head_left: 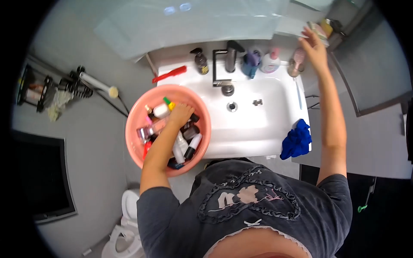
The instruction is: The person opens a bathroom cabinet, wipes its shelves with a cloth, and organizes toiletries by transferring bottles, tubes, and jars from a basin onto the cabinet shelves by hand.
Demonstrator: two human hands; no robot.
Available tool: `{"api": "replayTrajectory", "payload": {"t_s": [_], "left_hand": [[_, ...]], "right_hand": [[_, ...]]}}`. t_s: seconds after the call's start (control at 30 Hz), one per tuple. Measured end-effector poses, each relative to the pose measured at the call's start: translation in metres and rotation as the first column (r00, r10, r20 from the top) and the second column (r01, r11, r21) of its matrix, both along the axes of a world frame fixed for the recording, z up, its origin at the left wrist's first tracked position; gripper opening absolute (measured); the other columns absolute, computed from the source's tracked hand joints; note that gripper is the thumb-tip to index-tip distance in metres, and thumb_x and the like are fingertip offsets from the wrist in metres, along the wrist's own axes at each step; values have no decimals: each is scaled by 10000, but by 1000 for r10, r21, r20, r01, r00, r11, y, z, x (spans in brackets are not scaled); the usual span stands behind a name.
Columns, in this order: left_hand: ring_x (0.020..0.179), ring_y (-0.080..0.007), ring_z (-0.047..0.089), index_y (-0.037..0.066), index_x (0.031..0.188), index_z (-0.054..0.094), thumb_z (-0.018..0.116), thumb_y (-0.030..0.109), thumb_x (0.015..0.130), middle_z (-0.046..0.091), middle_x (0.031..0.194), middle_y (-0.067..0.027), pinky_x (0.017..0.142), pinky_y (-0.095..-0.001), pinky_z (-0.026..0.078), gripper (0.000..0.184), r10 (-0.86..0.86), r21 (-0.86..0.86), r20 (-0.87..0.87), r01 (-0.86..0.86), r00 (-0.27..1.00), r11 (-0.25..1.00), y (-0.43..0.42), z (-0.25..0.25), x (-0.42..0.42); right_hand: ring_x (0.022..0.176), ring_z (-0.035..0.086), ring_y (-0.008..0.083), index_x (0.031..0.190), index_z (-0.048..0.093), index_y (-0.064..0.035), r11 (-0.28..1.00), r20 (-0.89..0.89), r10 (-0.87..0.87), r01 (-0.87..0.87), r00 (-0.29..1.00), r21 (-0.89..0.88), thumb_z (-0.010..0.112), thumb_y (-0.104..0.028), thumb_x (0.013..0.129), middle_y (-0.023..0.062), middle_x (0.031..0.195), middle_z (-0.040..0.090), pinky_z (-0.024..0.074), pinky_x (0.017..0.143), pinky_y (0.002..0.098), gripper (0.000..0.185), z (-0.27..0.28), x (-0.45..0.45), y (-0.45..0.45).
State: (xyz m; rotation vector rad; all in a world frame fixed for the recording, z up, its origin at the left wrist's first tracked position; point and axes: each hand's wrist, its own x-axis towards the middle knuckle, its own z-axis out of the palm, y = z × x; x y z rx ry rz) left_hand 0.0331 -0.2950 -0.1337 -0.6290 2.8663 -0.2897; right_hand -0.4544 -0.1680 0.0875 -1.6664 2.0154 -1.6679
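My left hand (182, 114) is down in a pink basin (132, 112), its fingers curled among the bottles; whatever they grip is hidden beneath them. Close by lie a white jar (161, 111), a small yellow bottle with a green cap (169, 103) and a white tube with a black cap (193, 146). At the upper right, my right hand (316, 53) is raised with its fingers apart and nothing visible in it. Just beyond its fingertips are a round pale container (318, 32) and a yellow item (328, 27). Below it, a pink hairbrush (298, 56) stands in a cup (295, 70).
The basin overlaps the left side of a white sink (258, 133). Along the back are a red comb (169, 74), a dark pump bottle (200, 61), a black faucet (231, 60), a blue-purple cup (251, 64) and a pink-topped bottle (270, 62). A blue cloth (297, 141) lies at the right edge.
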Motion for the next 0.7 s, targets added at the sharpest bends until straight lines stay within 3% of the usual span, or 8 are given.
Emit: {"api": "replayTrajectory", "payload": {"t_s": [0.23,0.3,0.37,0.43,0.53,0.57,0.7], "left_hand": [[1020,-191,517,170,971,585,485,227,841,570,1063,-8,869,-353,396,174,-40,-55,156,49,987,997,7,10,4],[1021,-189,514,170,1002,589,487,228,839,557,1081,-7,857,-352,406,200,-134,-113,20,135,991,984,2,-8,10],[991,-187,536,163,1047,578,477,223,845,565,1086,2,830,-337,424,233,-40,-74,89,46,995,996,2,-4,0],[975,-172,561,157,1084,554,459,209,863,583,1090,16,839,-327,412,246,-100,-88,171,117,980,989,1,2,-5],[1008,-147,529,208,1092,546,460,213,879,547,1083,33,856,-322,386,230,-3,-71,298,25,954,997,6,9,-11],[1000,-150,531,211,1090,547,466,213,877,546,1074,32,858,-322,386,228,4,-99,290,26,957,995,7,7,-10],[991,-156,537,214,1087,547,474,210,873,554,1062,30,853,-319,392,226,-39,-134,237,73,971,988,5,11,-7]], "right_hand": [[970,537,132,1245,528,-73,999,150,45,-43,988,-13,625,-121,826,73,1128,581,441,848,272,432,-4,62,47],[970,530,122,1241,530,-64,997,167,82,-80,983,-17,613,-121,838,77,1123,579,439,846,268,416,-14,61,51],[968,526,118,1224,542,-50,994,170,108,-104,980,-32,597,-109,847,76,1120,578,442,833,266,385,-25,63,51],[984,527,121,1211,553,-46,993,202,111,-117,973,19,590,-101,853,78,1130,579,441,831,259,364,-26,83,54],[1002,541,121,1165,582,-46,972,151,215,-226,965,61,590,-83,852,48,1109,608,459,798,257,315,-32,120,54],[1073,516,133,1174,561,-7,952,181,251,-276,951,129,558,-33,865,61,1146,578,425,888,269,310,-36,135,54],[999,555,183,1112,598,-65,823,2,505,-482,863,299,619,-86,815,60,1091,607,449,833,313,298,-55,209,51]]}}
